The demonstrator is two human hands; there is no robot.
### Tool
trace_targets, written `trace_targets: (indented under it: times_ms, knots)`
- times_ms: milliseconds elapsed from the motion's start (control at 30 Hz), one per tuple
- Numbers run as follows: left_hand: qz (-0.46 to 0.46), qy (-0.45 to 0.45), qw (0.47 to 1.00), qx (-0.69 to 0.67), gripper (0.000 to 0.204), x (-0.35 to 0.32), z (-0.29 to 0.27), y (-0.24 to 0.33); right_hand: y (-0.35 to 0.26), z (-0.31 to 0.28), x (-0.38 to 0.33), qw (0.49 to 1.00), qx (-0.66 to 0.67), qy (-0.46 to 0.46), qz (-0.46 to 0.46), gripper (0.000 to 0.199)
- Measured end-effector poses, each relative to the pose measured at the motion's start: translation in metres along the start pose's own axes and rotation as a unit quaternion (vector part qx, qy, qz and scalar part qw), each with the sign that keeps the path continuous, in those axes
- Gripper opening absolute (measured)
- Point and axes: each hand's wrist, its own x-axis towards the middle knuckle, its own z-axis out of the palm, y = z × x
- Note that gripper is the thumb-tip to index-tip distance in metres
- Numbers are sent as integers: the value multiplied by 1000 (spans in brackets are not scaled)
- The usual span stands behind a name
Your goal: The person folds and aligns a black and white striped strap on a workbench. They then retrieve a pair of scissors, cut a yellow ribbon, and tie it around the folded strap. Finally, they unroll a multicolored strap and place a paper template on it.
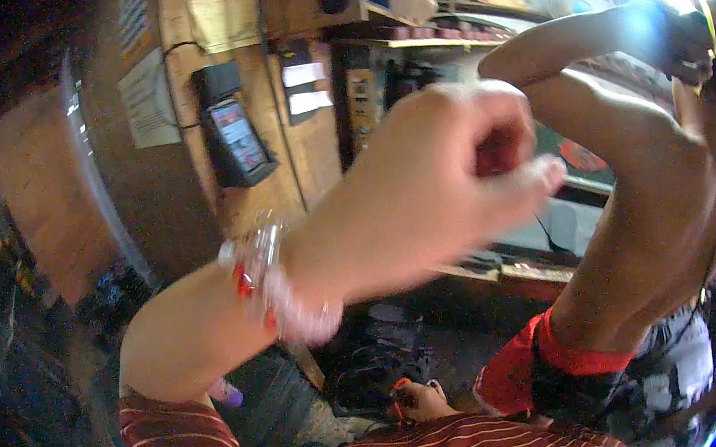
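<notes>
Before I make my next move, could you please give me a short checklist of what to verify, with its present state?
1. Left hand in view: ok; it is raised in front of the camera, fingers curled.
2. Left hand empty: cannot tell; it is blurred.
3. Left wrist free of jewellery: not ok; bracelets circle it.
4. Right hand holding firmly: cannot tell; a small red thing shows at its fingers.
5. Right side free of people: not ok; a bare-backed co-worker is there.
6. Device screen lit: ok.
</notes>
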Motion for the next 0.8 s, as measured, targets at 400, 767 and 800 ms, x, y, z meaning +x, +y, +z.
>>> trace_targets:
  times_ms: [400,767,800]
  knots:
    - [-110,-79,752,-645,90,189,144,18,-32,-50,-75,980,-29,180,73,39]
    - [-60,65,789,-607,60,183,109,14,-28,-49,-105,987,-38,152,48,42]
    - [-47,74,801,-592,57,176,99,13,-25,-48,-105,986,-37,153,55,42]
